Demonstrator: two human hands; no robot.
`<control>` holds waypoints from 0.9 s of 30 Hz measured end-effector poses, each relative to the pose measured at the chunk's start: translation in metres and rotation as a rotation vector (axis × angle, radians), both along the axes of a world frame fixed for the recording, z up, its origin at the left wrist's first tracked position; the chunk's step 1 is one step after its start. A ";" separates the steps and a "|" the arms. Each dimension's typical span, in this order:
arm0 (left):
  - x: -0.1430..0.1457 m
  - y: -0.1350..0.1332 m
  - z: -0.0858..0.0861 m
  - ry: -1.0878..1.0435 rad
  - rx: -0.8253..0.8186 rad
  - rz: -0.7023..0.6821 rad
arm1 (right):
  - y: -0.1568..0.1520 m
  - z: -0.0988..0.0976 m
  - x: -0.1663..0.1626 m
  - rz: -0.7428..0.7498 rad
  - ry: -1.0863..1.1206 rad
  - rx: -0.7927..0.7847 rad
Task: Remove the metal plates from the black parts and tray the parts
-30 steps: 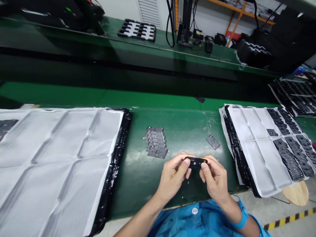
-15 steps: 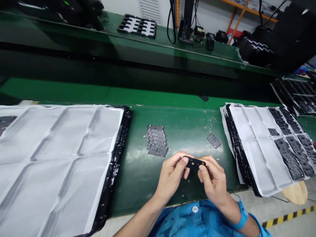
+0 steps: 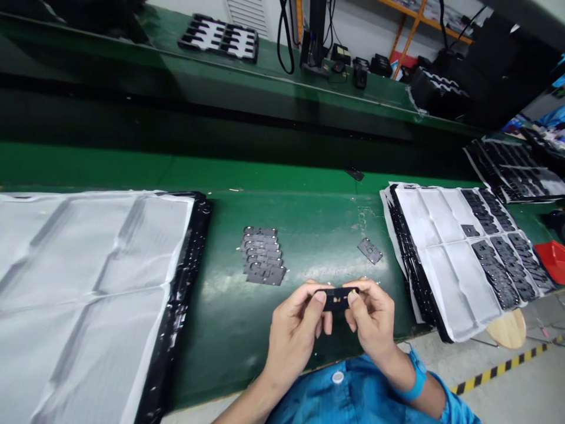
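Observation:
Between my two hands, above the green table near its front edge, is a small flat black plate (image 3: 337, 299) with little cut-outs. My left hand (image 3: 300, 321) pinches its left end between thumb and fingers. At the right end, my right hand (image 3: 373, 315) grips it the same way. Similar dark plates (image 3: 263, 256) lie overlapping in a row to the left of my hands. One more loose plate (image 3: 369, 251) rests beyond my right hand. Another dark piece (image 3: 354, 174) lies farther back.
A stack of black trays with a white liner (image 3: 110, 292) covers the left side. On the right, a lined tray (image 3: 441, 242) holds many plates in its compartments. A raised green shelf (image 3: 265, 70) runs along the back, bearing a black-and-white tray (image 3: 219, 37).
The held plate has turned so more of its broad face shows, and both hands still grip it. My view has shifted slightly to the right.

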State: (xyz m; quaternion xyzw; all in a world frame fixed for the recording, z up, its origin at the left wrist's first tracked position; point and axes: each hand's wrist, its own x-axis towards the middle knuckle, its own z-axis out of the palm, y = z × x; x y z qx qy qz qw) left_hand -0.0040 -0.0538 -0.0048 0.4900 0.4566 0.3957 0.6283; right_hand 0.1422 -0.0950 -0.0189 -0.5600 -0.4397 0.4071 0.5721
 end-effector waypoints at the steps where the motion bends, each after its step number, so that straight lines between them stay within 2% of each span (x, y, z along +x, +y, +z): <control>1: 0.000 0.000 0.001 0.002 0.005 0.001 | 0.000 0.000 0.000 -0.001 0.005 0.008; 11: -0.002 -0.004 0.005 0.024 0.120 -0.003 | -0.001 0.004 0.003 0.041 0.084 -0.027; 16: -0.003 -0.007 0.004 0.024 0.137 -0.007 | 0.005 0.008 0.002 0.003 0.194 -0.122; 21: -0.011 -0.006 -0.001 -0.045 -0.005 -0.039 | 0.009 0.013 0.008 0.091 0.257 -0.262; 24: -0.015 -0.003 -0.004 -0.214 -0.147 -0.119 | 0.008 0.014 0.013 0.145 0.291 -0.318; 27: -0.018 0.000 -0.002 -0.401 -0.261 -0.140 | 0.007 0.014 0.014 0.133 0.277 -0.338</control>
